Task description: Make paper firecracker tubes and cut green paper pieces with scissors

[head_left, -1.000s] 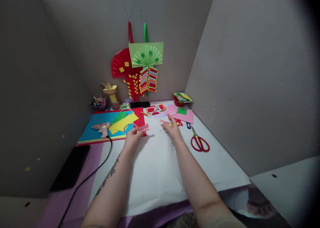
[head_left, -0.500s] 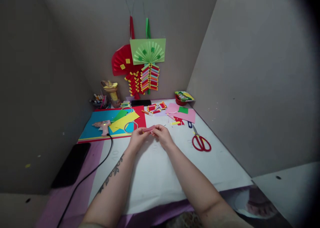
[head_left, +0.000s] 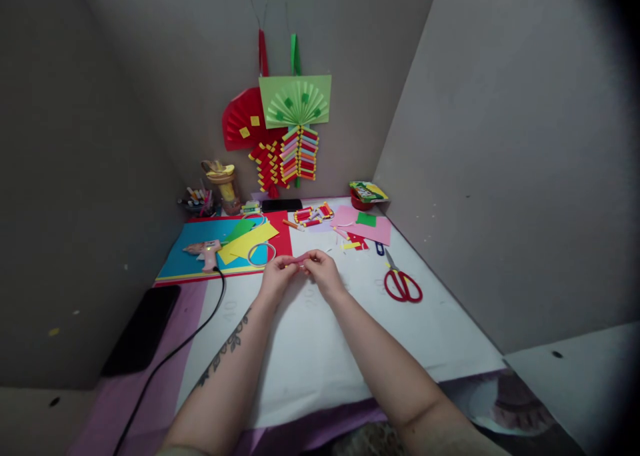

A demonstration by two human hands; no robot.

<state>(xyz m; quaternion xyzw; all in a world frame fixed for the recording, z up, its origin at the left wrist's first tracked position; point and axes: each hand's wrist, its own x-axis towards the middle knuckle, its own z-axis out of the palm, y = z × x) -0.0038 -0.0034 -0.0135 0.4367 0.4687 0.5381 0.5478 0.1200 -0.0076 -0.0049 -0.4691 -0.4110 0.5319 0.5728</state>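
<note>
Between my two hands is a small strip of pink paper [head_left: 300, 259], held just above the white table covering. My left hand [head_left: 277, 275] pinches its left end, and my right hand [head_left: 323, 273] grips the other end. Fingers cover much of the strip, and it looks narrow, as if curled or rolled. Just beyond my hands lie a roll of tape [head_left: 261, 245] and several small red paper rolls with yellow ends [head_left: 313, 223]. To the right rest red-handled scissors [head_left: 403, 287], near a blue cutter [head_left: 380, 249].
A pink glue gun [head_left: 210, 255] with a black cord lies on coloured paper sheets [head_left: 185, 256] at the left. Nearer sits a black tablet-like slab [head_left: 143, 329]. Pink paper [head_left: 383, 229] and scraps are at the back right. Paper fan decorations [head_left: 300, 103] hang on the wall.
The pink paper strip looks narrower now, its flat face less visible between my fingers. Both hands stay in nearly the same place.
</note>
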